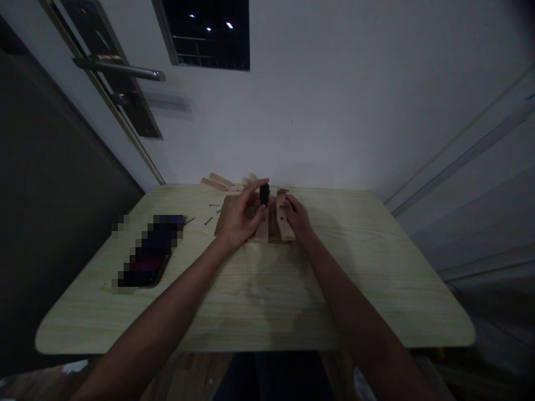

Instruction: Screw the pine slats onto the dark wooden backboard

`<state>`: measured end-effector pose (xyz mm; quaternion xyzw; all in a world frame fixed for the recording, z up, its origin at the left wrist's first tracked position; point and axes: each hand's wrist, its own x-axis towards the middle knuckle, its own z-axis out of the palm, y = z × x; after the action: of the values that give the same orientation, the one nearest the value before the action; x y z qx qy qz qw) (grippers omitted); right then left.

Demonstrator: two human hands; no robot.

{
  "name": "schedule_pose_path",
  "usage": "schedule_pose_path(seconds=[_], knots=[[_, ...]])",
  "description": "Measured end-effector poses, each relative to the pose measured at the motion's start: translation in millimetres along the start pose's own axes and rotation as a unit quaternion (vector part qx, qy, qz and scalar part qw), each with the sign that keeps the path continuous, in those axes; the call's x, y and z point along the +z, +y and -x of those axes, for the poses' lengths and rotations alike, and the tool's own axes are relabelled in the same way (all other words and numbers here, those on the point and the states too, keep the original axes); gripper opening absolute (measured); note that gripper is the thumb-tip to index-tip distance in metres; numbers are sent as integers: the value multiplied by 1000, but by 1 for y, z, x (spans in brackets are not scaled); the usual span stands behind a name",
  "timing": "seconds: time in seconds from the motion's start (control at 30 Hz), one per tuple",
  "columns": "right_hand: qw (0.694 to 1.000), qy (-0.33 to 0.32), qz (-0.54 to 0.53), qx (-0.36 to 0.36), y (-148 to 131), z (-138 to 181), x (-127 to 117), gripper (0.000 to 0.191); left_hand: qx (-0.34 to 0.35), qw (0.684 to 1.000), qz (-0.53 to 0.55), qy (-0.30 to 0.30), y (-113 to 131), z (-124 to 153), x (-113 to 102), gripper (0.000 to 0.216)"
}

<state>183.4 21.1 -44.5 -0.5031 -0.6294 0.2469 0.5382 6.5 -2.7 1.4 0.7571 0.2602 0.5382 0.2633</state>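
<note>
My left hand (239, 218) is closed in a pinch, with a small black block-like object (264, 195) upright between its index finger and thumb. Beneath it lies a pale wooden strip (262, 231), partly covered by the fingers. My right hand (298, 217) grips the side of another wooden piece (283, 224) that has holes in it and a short crosspiece at its far end. Both wooden parts rest on a brown cardboard-like sheet (222, 218). The exact kind of the black object is too dark to make out.
Several loose wooden pieces (220, 181) lie at the table's back edge, against a white door. A few screws (208, 221) are scattered left of the sheet. A pixelated phone-like device (152, 253) rests on the left of the wooden table (259, 301). A metal door handle (121, 69) juts out above.
</note>
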Motion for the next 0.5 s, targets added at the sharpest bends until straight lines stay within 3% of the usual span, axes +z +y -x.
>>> schedule_pose_path(seconds=[0.23,0.5], knots=[[1000,5,7,5,1,-1,1,40,50,996,-64,47,-8,-4,1,53],[1000,3,-4,-4,0,-1,0,38,35,994,-78,69,-5,-2,0,53]])
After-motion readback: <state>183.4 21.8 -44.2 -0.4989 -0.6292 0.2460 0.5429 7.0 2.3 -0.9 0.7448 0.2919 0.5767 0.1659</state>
